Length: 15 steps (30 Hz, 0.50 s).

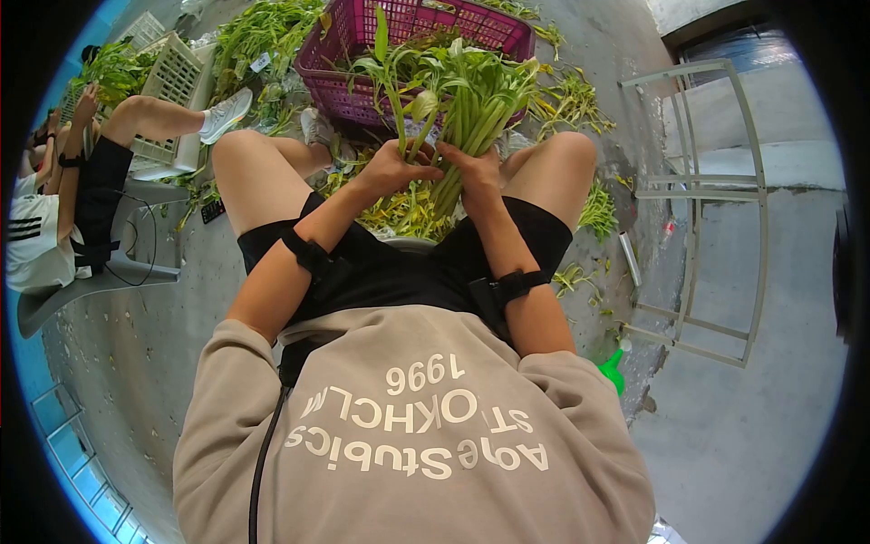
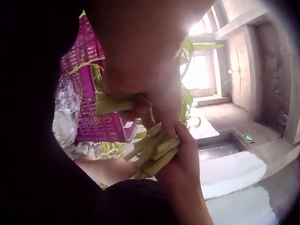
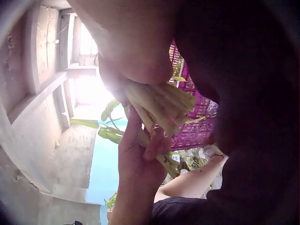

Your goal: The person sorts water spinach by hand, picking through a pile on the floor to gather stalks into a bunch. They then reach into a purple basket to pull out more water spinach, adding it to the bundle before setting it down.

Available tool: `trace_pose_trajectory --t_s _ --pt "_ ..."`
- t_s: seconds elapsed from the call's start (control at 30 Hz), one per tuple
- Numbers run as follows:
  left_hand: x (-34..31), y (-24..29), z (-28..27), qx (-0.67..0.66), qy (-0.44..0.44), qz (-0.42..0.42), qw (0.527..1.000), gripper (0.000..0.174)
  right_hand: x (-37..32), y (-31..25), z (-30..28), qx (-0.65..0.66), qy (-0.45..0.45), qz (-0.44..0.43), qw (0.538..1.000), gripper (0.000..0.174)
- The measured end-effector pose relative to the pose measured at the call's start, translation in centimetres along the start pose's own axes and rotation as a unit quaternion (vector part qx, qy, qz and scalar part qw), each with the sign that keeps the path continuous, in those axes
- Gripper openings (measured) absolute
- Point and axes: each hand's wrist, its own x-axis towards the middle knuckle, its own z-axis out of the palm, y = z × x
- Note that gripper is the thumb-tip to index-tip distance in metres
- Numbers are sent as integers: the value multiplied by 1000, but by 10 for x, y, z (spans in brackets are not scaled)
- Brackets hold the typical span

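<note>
In the head view, my right hand [image 1: 473, 170] grips a thick bundle of leafy green stalks [image 1: 471, 104], leaves pointing away from me and cut ends toward my lap. Close beside it, my left hand [image 1: 395, 170] holds a separate leafy stalk [image 1: 396, 104] upright. The fingers of both hands nearly meet at the lower stems. Seen from the left wrist, the bundle's pale cut ends [image 2: 157, 157] jut from the right hand [image 2: 183, 159], and one thick stem end [image 2: 115, 103] sticks out of the left hand. The right wrist view shows the left stalk's end [image 3: 168, 165] below the bundle.
A purple plastic crate [image 1: 340, 95] holding greens stands just beyond my knees. Yellowed leaves [image 1: 399, 213] lie between my legs, with more greens [image 1: 263, 45] on the floor. Another person [image 1: 54, 208] sits at left near a pale crate [image 1: 177, 77]. A metal frame [image 1: 757, 227] stands at right.
</note>
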Motion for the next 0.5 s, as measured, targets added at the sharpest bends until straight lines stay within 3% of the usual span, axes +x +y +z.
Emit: trace_pose_trajectory --t_s 0.27,0.33,0.5 --pt "-1 3 -7 -57 3 -13 998 29 -2 -5 1 17 -4 13 1000 34" --pt "-2 4 -5 11 1 2 1000 24 -4 -7 1 31 -6 50 998 33" --pt "-3 7 -6 -22 -6 -26 999 24 3 -2 -4 53 31 26 998 32"
